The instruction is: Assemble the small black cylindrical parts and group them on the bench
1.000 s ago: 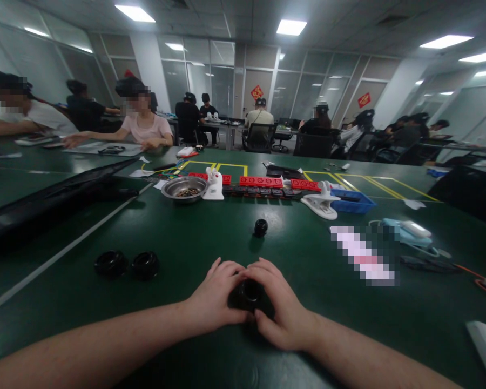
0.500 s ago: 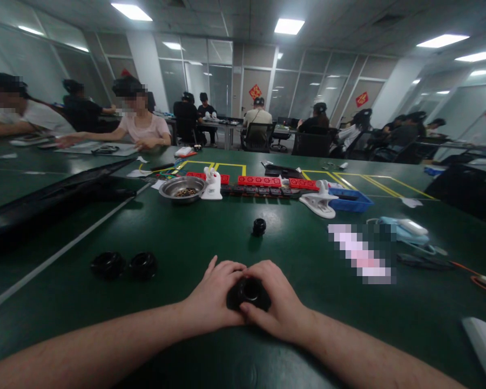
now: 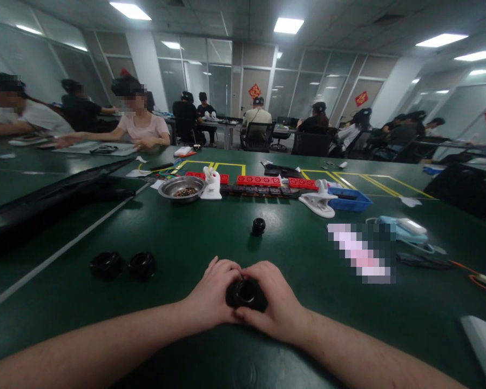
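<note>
A glossy black ring-shaped part point(image 3: 248, 292) with a round hole on top sits between my hands, low over the green table. My left hand point(image 3: 215, 294) curls round its left side, fingers closed against it. From the right, my right hand point(image 3: 277, 300) wraps it, thumb at the front and fingers behind; the fingertips of both hands meet at its far side. Beyond them stands a smaller black round piece point(image 3: 258, 226). Two more black ring-shaped parts lie to the left, one point(image 3: 107, 265) beside the other point(image 3: 142, 265).
Farther back are a steel bowl point(image 3: 181, 190) with small pieces, a white clamp stand point(image 3: 211, 185), another white clamp point(image 3: 321, 200), red blocks point(image 3: 259, 181) and a blue tray point(image 3: 351, 201). A long black bag point(image 3: 56, 194) lies left. Across the table sits a person point(image 3: 141, 124).
Both hands stay round the black part, with the right hand and the part shifting very slightly left. The other black pieces rest where they were.
</note>
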The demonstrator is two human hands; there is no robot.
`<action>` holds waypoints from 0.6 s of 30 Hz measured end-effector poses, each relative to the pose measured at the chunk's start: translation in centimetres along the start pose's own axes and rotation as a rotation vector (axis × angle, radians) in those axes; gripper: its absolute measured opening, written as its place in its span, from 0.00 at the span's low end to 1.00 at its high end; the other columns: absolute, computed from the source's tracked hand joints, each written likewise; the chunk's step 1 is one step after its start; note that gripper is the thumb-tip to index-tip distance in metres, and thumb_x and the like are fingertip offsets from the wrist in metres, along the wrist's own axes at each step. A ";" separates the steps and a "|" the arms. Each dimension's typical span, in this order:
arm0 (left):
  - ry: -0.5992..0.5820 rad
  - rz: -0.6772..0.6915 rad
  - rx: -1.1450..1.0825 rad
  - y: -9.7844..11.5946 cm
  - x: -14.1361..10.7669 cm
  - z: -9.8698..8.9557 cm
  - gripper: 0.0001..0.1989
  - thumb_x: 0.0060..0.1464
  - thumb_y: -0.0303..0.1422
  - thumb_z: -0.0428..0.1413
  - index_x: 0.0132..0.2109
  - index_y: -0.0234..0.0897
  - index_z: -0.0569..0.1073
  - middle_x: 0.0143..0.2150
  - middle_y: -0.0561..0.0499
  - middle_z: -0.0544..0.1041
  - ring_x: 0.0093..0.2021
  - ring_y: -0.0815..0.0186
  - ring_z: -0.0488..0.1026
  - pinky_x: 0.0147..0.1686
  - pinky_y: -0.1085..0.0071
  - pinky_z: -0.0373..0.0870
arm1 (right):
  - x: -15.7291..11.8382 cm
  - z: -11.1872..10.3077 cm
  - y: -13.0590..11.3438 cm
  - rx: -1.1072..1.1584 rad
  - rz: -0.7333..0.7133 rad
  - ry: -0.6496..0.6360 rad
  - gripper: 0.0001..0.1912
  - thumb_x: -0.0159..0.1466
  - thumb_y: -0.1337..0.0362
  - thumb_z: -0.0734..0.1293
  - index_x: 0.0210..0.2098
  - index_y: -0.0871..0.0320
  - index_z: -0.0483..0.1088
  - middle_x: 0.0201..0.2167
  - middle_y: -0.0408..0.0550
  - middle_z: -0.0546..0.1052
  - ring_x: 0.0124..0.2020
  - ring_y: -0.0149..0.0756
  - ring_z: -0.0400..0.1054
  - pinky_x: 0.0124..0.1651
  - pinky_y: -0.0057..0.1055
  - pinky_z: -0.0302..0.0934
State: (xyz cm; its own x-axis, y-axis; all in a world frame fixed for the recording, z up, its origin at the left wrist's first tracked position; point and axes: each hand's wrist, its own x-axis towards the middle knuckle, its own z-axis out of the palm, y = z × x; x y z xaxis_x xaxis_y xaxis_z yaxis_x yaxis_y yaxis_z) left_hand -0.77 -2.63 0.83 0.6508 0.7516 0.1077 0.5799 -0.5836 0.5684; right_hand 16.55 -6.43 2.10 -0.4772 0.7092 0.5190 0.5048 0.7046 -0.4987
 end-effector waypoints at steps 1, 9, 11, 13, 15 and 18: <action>0.011 -0.003 -0.001 0.1 0.0 0.0 0.25 0.30 0.40 0.63 0.39 0.38 0.68 0.42 0.50 0.67 0.46 0.57 0.64 0.56 0.49 0.44 | 0.0 -0.1 -0.1 0.020 -0.017 -0.010 0.20 0.53 0.64 0.63 0.45 0.58 0.58 0.38 0.51 0.68 0.39 0.40 0.62 0.43 0.40 0.58; 0.021 -0.001 -0.011 0.2 -0.1 0.0 0.20 0.32 0.39 0.62 0.35 0.37 0.67 0.42 0.49 0.68 0.45 0.58 0.64 0.56 0.51 0.46 | 0.0 -0.1 -0.1 0.002 -0.024 -0.019 0.27 0.52 0.61 0.65 0.49 0.59 0.54 0.43 0.53 0.67 0.43 0.43 0.61 0.48 0.46 0.54; 0.021 0.001 -0.008 0.2 -0.1 0.0 0.19 0.32 0.37 0.62 0.33 0.37 0.67 0.42 0.49 0.68 0.45 0.58 0.64 0.55 0.51 0.47 | 0.0 0.0 -0.1 -0.005 0.006 0.006 0.22 0.53 0.62 0.65 0.46 0.58 0.57 0.38 0.51 0.68 0.38 0.41 0.62 0.42 0.42 0.59; 0.022 0.005 -0.014 0.2 -0.2 0.0 0.20 0.33 0.37 0.62 0.35 0.37 0.67 0.42 0.50 0.67 0.46 0.58 0.64 0.55 0.51 0.46 | 0.0 -0.1 -0.1 0.030 -0.020 0.007 0.20 0.53 0.65 0.62 0.45 0.58 0.57 0.38 0.51 0.68 0.39 0.40 0.62 0.43 0.42 0.59; 0.016 -0.001 -0.026 0.1 -0.2 0.0 0.23 0.33 0.37 0.62 0.40 0.38 0.66 0.42 0.50 0.67 0.45 0.58 0.64 0.56 0.51 0.45 | -0.1 -0.2 0.0 0.069 -0.072 -0.022 0.24 0.52 0.67 0.60 0.49 0.59 0.54 0.43 0.52 0.67 0.45 0.42 0.61 0.50 0.45 0.55; 0.000 -0.001 -0.029 -0.3 -0.1 0.1 0.23 0.33 0.40 0.62 0.38 0.38 0.66 0.43 0.50 0.67 0.47 0.58 0.63 0.56 0.51 0.44 | -0.3 -0.1 0.2 0.034 -0.067 -0.048 0.31 0.53 0.64 0.61 0.54 0.60 0.48 0.50 0.55 0.63 0.52 0.45 0.57 0.56 0.49 0.46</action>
State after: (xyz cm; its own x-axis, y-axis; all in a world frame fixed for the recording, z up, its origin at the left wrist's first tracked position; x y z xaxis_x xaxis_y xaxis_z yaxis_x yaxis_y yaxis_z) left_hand -0.96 -2.62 0.59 0.6500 0.7524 0.1070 0.5661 -0.5733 0.5923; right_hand 16.86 -6.52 1.95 -0.5438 0.6601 0.5182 0.4462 0.7504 -0.4877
